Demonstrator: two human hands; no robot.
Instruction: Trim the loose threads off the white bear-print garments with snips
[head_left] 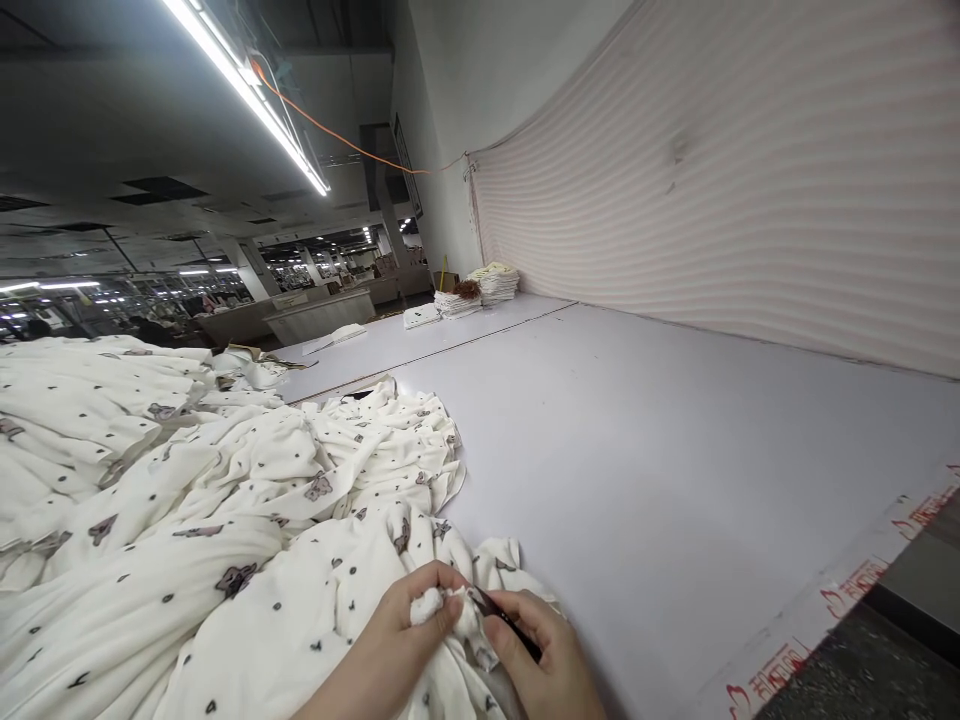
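Observation:
A big heap of white printed fabric (pixel 247 470), dotted with small dark marks and purplish-grey figures, covers the left side of the table and reaches down to my hands. My left hand (pixel 409 630) pinches a bunched edge of this fabric between thumb and fingers. Close beside it, my right hand (pixel 544 645) is closed around a slim black hand tool (pixel 512 628). The tool's narrow tip points at the pinched cloth, near my left fingertips. Its exact kind is hard to make out, since my fingers cover part of it.
The pale table (pixel 660 450) stretches away to the right, with red-printed tape (pixel 780 670) along its near edge. A pink-and-white striped sheet (pixel 712 190) hangs behind it. Folded white stacks (pixel 495 284) stand at the far end. A long lamp (pixel 247 90) hangs overhead.

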